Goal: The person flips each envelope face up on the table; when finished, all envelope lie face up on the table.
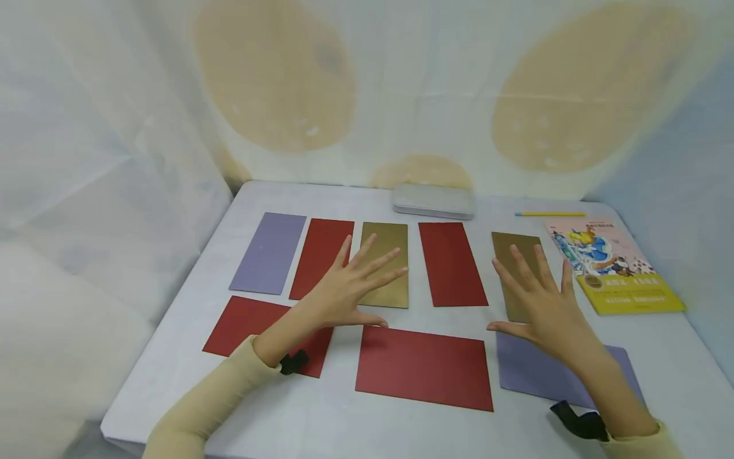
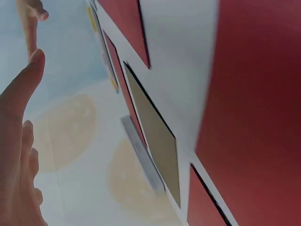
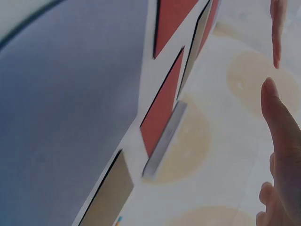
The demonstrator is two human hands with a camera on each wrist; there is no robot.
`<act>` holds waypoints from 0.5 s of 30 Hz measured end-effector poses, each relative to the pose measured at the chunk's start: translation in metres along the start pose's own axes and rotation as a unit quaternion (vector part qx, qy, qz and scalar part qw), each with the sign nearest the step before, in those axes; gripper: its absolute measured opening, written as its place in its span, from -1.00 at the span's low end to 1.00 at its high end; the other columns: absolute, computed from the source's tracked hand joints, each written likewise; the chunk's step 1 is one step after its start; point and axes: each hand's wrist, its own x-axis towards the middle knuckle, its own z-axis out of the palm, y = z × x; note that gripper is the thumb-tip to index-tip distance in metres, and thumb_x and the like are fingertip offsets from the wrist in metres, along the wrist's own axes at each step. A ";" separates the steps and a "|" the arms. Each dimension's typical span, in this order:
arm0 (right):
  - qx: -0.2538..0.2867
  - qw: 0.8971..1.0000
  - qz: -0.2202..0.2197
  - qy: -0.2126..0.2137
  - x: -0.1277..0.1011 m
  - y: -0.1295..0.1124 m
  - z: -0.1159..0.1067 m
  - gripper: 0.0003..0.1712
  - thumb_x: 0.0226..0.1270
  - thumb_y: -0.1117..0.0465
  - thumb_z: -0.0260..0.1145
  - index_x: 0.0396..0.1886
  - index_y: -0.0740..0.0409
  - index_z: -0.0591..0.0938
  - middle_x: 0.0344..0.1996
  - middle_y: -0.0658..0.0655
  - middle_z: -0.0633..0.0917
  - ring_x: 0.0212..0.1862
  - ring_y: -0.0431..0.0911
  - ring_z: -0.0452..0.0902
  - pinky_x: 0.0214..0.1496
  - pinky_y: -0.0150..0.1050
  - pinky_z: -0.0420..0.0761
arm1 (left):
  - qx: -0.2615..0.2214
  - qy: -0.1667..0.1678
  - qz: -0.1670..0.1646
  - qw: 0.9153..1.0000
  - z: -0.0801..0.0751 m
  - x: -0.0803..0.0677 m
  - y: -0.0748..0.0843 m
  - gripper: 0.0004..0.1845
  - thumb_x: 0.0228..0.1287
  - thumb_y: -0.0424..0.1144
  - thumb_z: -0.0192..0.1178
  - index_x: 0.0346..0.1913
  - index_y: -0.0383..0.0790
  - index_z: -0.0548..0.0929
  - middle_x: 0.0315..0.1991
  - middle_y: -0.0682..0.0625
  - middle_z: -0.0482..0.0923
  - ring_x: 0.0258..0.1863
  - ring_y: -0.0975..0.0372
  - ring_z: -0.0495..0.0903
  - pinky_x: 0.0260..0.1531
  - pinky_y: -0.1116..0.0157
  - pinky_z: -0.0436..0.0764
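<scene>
Cards lie flat on the desk point(image 1: 344, 421), eight in all: four red, two gold and two purple. Five stand in a back row, from the left a purple card point(image 1: 268, 252), a red card point(image 1: 318, 254), a gold card point(image 1: 387, 255), another red card point(image 1: 452, 263) and a second gold card point(image 1: 516, 255). Three lie along the near edge: a red one point(image 1: 241, 325), a wide red one point(image 1: 424, 366) and a purple one point(image 1: 536, 373).

At the far edge rests one grey tin case point(image 1: 433, 201); near the far right corner lie one yellow pencil point(image 1: 549, 214) and one picture book point(image 1: 616, 266).

The left hand point(image 1: 344, 290) is spread with straight fingers over the red and gold cards of the back row, holding nothing (whether it touches them I cannot tell). The right hand point(image 1: 545, 306) is spread the same way over the second gold card and covers its near part; it also grips nothing.
</scene>
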 end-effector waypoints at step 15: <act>-0.002 0.999 0.044 -0.018 -0.054 0.035 -0.010 0.32 -0.13 -0.40 0.44 0.56 -0.24 -0.07 0.54 0.06 -0.20 0.49 0.15 -0.50 0.30 0.33 -0.51 | 0.026 -0.027 0.068 0.997 0.009 0.061 0.041 0.06 0.01 0.66 -0.21 0.54 0.19 -0.02 0.56 0.07 -0.32 0.46 -0.14 -0.54 0.28 -0.25 -0.41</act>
